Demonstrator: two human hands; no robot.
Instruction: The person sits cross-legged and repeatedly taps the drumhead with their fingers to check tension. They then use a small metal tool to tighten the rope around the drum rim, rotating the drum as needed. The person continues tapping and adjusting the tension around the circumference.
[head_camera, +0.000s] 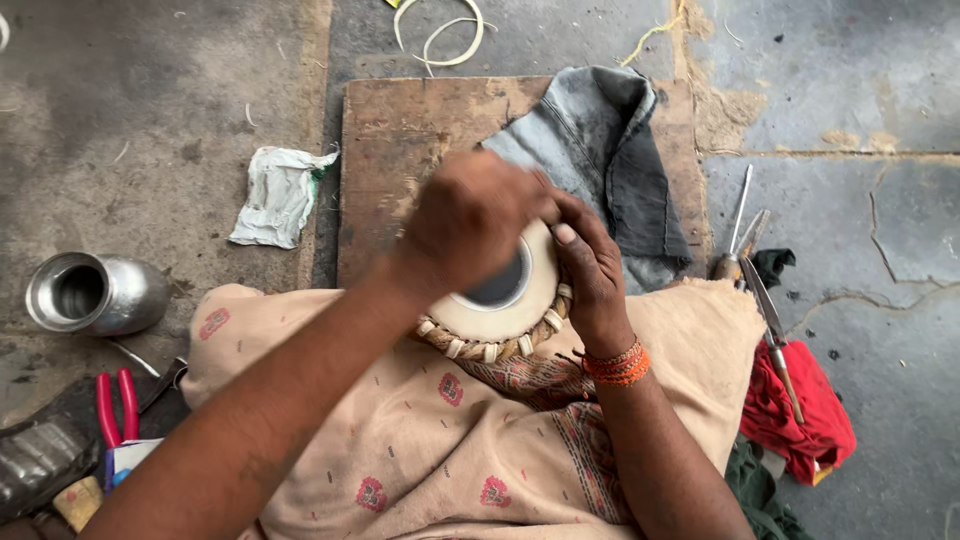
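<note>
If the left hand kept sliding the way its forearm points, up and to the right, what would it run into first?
Probably the right hand, pressed against the left hand over the drum head. Past it lies the grey cloth; depth is unclear.

My blurred left hand (470, 220) hides much of the round cream-skinned drum head (500, 305); its body lies under beige patterned cloth (420, 430).

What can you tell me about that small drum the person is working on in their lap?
The drum is small and round, with a pale cream skin and a dark circular patch near its middle, partly hidden. A braided tan ring with pale lacing runs around its edge. It lies tilted on a beige patterned cloth over the person's lap, its head facing up towards the camera. The left hand covers its upper part, and the right hand grips its right edge.
</note>
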